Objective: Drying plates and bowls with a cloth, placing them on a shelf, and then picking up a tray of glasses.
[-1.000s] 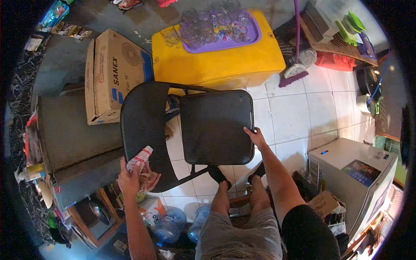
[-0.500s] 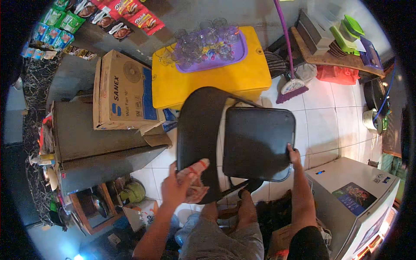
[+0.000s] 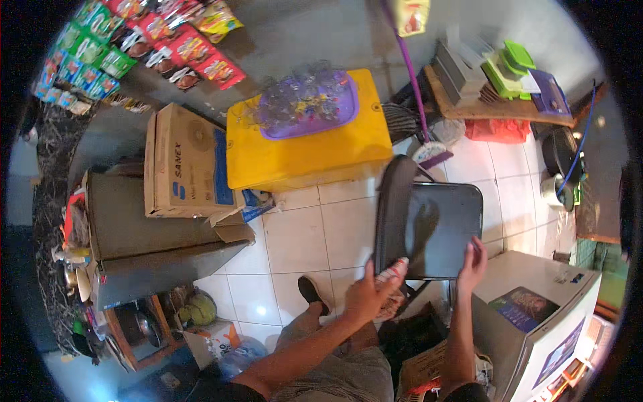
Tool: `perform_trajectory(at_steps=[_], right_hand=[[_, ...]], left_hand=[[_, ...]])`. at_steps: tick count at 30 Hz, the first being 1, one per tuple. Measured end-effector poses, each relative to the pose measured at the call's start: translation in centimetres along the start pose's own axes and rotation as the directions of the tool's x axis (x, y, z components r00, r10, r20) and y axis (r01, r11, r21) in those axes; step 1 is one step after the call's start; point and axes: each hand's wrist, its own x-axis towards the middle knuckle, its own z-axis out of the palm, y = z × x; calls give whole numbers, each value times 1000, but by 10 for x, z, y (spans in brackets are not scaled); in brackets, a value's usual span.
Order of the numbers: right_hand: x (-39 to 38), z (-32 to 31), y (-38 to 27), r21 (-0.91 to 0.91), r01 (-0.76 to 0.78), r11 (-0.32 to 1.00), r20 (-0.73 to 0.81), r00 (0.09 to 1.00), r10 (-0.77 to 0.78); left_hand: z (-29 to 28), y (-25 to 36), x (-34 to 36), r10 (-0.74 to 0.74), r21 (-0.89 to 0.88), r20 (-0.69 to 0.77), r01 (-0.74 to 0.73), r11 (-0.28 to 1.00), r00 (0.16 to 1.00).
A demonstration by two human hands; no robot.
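Observation:
A black folding chair stands in front of me to the right, its backrest [image 3: 394, 214] towards the left and its flat seat [image 3: 445, 228] towards the right. My left hand [image 3: 365, 299] is closed on a crumpled cloth [image 3: 392, 301] with reddish stripes, at the near end of the backrest. Whether its fingers also grip the chair is hard to tell. By the seat's near right corner is my right hand [image 3: 473, 266], fingers stretched and apart, nothing held. Part of the chair's legs is hidden below the seat.
Behind the chair a yellow box [image 3: 308, 161] carries a purple tray [image 3: 345, 117] of glasses. A broom [image 3: 429, 154] leans by the wall. On the right stands a white fridge [image 3: 529, 281]; on the left, a cardboard carton [image 3: 187, 167] sits on a grey cabinet [image 3: 161, 248].
The chair has shifted right and turned, its backrest now seen more edge-on. My left hand moved right with the cloth; my right hand's fingers have opened at the seat's edge.

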Motion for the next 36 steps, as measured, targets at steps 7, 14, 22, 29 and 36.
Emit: perform_trajectory(at_steps=[7, 14, 22, 29, 36], right_hand=[[-89, 88, -139, 109, 381, 918, 185, 900, -395], [-155, 230, -136, 49, -74, 996, 710, 704, 18], [-150, 361, -129, 84, -398, 914, 612, 744, 268], [-72, 408, -124, 143, -367, 919, 591, 777, 219], [34, 432, -101, 98, -417, 903, 617, 738, 274]], left_hand=[[-3, -17, 30, 496, -97, 117, -487, 868, 861], [-170, -83, 67, 415, -486, 57, -338, 806, 908], [-271, -130, 99, 327, -554, -138, -347, 756, 935], [-328, -166, 178, 121, -315, -367, -245, 917, 922], [-390, -184, 332, 228, 137, -614, -183, 974, 755]])
